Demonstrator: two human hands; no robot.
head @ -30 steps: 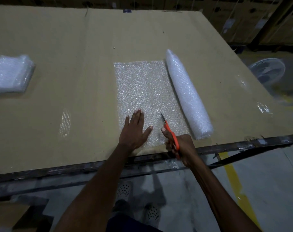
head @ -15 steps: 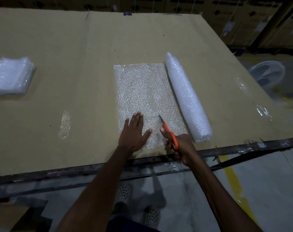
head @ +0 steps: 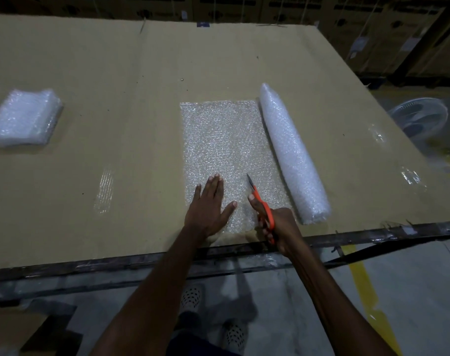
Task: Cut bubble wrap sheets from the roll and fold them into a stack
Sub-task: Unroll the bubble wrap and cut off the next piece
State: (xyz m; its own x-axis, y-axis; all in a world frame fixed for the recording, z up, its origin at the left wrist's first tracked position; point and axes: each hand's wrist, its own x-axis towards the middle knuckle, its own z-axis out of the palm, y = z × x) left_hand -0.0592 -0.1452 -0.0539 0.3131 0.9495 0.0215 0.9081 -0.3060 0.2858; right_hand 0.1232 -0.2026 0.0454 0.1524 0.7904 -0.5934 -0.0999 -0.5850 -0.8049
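Cutting along the clear unrolled bubble wrap sheet (head: 223, 150) near the table's front edge, orange-handled scissors (head: 261, 202) are gripped by the right hand (head: 277, 227); the sheet is pressed flat by the left hand (head: 208, 209), fingers straight, and should be kept taut beside the white bubble wrap roll (head: 290, 152).

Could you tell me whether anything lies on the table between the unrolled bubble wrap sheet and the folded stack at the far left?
Nothing visible does. Between the clear unrolled bubble wrap sheet and the folded stack of bubble wrap there is only bare brown cardboard table top, with a flat shiny patch, apparently tape, nearer the front edge.
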